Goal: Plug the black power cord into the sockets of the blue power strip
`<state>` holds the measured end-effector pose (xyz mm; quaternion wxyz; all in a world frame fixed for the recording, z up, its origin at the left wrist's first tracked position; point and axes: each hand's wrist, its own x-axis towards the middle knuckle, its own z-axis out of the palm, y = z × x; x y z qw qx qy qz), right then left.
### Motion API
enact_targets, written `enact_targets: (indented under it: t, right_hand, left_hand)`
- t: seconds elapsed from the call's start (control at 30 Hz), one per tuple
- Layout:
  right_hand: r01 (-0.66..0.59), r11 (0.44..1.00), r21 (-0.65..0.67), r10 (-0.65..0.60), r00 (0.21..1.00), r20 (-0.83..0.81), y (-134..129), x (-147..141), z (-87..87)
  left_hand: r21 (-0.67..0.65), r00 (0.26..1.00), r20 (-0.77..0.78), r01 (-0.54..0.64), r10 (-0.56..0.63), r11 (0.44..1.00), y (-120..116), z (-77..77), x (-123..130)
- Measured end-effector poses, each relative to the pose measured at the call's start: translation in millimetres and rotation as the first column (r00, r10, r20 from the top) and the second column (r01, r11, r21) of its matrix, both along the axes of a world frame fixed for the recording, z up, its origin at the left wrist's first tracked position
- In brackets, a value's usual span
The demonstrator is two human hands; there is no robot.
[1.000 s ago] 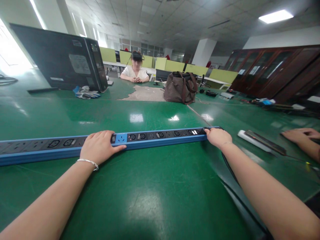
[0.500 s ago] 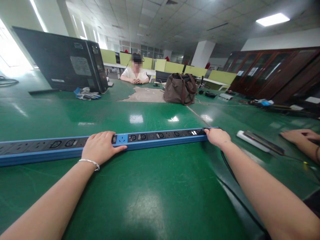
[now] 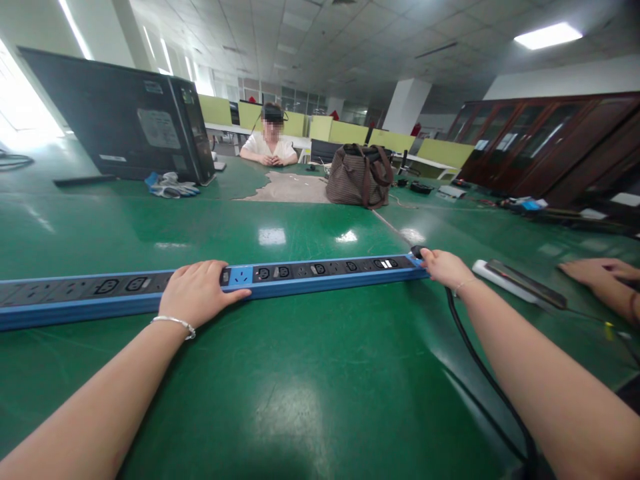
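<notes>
A long blue-edged power strip [image 3: 307,287] with black socket panels runs across the green table, past the left edge of the view. My left hand [image 3: 193,290] is closed round its middle, fingers over the top and thumb along the front side, just left of a blue socket. At the strip's right end, my right hand [image 3: 445,268] pinches a black plug [image 3: 418,251]. The plug is up at the end of the strip; whether it touches a socket I cannot tell. From under that hand a black cable [image 3: 475,357] curves down to the lower right.
A white-and-dark power strip [image 3: 520,283] lies to the right, near another person's hands [image 3: 595,273]. Farther back are a black computer case [image 3: 135,127], gloves [image 3: 171,185] and a brown bag [image 3: 357,177]. A person [image 3: 270,143] sits across the table.
My right hand has shifted right with the black plug, from over the strip's end sockets to its very end, baring the end panel. My left hand holds its place on the strip.
</notes>
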<state>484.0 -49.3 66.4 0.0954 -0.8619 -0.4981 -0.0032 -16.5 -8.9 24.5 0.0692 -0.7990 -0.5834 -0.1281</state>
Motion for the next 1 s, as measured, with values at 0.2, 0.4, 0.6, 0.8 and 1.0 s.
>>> enact_targets:
  t: [0.2,0.4,0.6,0.8,1.0]
  right_hand:
    - [0.051,0.998,-0.029,-0.05,0.997,0.051,-3,-35,6.6]
    - [-0.114,0.993,0.04,0.114,0.993,0.025,-1,-70,5.6]
    - [-0.038,0.99,0.139,0.037,0.999,0.009,2,-60,5.9]
    - [-0.126,0.976,0.175,0.165,0.959,-0.229,6,-72,4.2]
    - [-0.244,0.97,0.021,0.243,0.97,0.021,10,-120,10.4]
  left_hand:
    - [0.011,1.0,-0.027,-0.002,0.002,1.0,0,-0.2,0]
    - [0.006,1.0,-0.013,-0.002,0.002,1.0,-1,0.9,1]
    - [0.012,1.0,-0.018,0.009,-0.009,1.0,-1,0.1,1]
    - [0.006,1.0,-0.006,0.006,-0.006,1.0,1,-1.0,0]
    - [-0.003,1.0,0.004,0.003,-0.003,1.0,1,-0.7,0]
